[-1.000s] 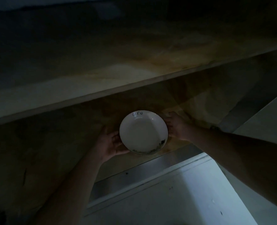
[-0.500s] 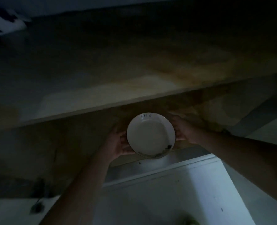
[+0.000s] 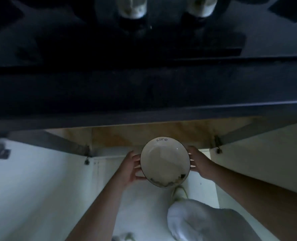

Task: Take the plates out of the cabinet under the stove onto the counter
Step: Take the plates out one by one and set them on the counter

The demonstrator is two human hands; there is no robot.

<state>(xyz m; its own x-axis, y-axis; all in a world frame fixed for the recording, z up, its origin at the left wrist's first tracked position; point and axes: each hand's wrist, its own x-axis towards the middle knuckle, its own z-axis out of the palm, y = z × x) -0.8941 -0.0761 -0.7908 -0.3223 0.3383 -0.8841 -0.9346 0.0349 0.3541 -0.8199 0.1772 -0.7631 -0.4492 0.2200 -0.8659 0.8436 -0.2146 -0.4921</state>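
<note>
The plate [image 3: 165,161], white with a dark rim, is held level in the air between both hands, below the dark counter [image 3: 144,94] edge and in front of the open cabinet [image 3: 126,136]. The left hand [image 3: 129,168] grips its left rim with curled fingers; the right hand [image 3: 199,162] grips its right rim likewise.

Dark surface [image 3: 144,94] edge overhangs just above plate [image 3: 165,162]; open doors [image 3: 40,180] flank both arms, gap between them free; knee [image 3: 205,221] sits below right forearm; two pale objects [image 3: 132,7] far back on top.
</note>
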